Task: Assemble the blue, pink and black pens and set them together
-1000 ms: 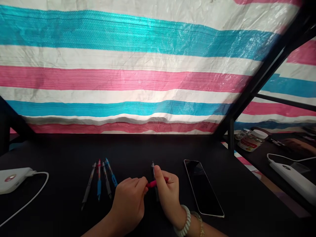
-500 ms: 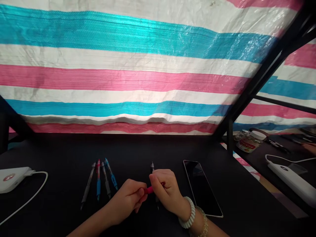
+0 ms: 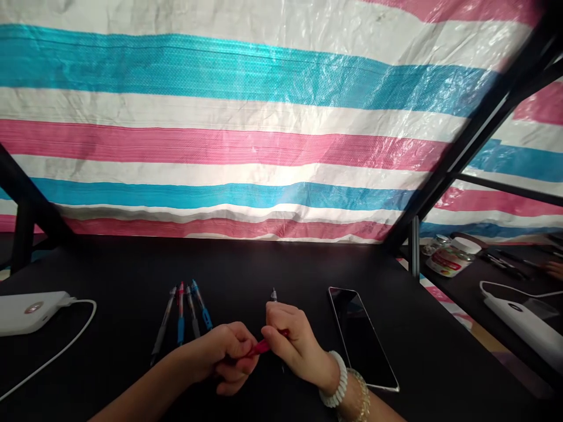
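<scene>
Between my two hands a red pen [image 3: 261, 347] is held at a slant over the black table [image 3: 132, 269]. My left hand [image 3: 231, 354] pinches its lower left end between thumb and forefinger, the other fingers curled loosely. Around its right part my right hand [image 3: 292, 343] is closed, with the far end showing past the thumb. Beneath the right hand lies another pen [image 3: 274, 295], mostly covered, its clear tip poking out above. Several pens lie side by side to the left: a grey one [image 3: 163, 325], a blue-gripped one with a red end [image 3: 180, 319], and a blue one [image 3: 203, 308].
A black phone [image 3: 364, 340] lies right of my right hand. At the left edge sits a white power bank [image 3: 33, 313] with a cable. Beyond the right frame bar [image 3: 416, 246], another table holds a jar [image 3: 453, 258] and a white device [image 3: 523, 328]. A striped sheet [image 3: 220, 146] hangs behind.
My left hand has shifted left and slightly down along the red pen, and its lower fingers have loosened. My right hand keeps its hold. The view has shifted slightly.
</scene>
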The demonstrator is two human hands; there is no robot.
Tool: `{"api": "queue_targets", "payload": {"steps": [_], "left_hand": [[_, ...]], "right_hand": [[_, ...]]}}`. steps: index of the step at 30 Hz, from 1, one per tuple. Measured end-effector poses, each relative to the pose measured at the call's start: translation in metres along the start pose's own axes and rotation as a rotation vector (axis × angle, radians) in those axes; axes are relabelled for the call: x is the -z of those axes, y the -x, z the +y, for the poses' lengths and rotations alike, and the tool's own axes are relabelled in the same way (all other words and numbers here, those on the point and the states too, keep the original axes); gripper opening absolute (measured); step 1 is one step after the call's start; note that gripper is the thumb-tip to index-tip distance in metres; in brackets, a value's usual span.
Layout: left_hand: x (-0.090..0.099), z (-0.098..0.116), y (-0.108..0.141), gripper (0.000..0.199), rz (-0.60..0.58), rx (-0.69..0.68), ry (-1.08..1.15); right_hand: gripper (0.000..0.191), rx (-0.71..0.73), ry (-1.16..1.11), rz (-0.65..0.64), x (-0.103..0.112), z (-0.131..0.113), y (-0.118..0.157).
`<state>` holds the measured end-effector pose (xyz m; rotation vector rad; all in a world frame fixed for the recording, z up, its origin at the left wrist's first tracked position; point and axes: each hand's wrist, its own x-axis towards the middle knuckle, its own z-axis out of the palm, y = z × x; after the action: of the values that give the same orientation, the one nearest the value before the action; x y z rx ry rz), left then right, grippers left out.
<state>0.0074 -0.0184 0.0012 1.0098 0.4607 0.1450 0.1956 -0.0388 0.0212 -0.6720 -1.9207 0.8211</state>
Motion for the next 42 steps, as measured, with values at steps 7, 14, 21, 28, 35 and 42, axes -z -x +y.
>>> {"api": "queue_targets", "payload": {"steps": [7, 14, 21, 28, 35, 42], "left_hand": [[-0.007, 0.001, -0.006, 0.042, 0.148, -0.22, -0.069], [-0.015, -0.001, -0.005, 0.021, 0.923, -0.622, -1.167], [-0.008, -0.008, -0.007, 0.011, 1.085, -0.853, -1.657], [-0.01, -0.007, -0.008, 0.018, 1.05, -0.724, -1.549], [-0.011, -0.008, -0.009, 0.027, 1.049, -0.61, -1.493], [-0.012, -0.008, -0.006, 0.017, 1.069, -0.671, -1.52]], "right_hand": [[0.034, -0.108, -0.072, 0.13, 0.005, 0.007, 0.001], [0.021, -0.322, -0.416, 0.372, 0.005, 0.019, -0.008], [0.02, -0.397, -0.672, 0.427, 0.003, 0.029, -0.006], [0.022, -0.374, -0.637, 0.449, 0.005, 0.03, -0.006], [0.012, -0.304, -0.55, 0.38, 0.006, 0.024, -0.005], [0.039, -0.354, -0.637, 0.325, 0.01, 0.014, -0.006]]}}
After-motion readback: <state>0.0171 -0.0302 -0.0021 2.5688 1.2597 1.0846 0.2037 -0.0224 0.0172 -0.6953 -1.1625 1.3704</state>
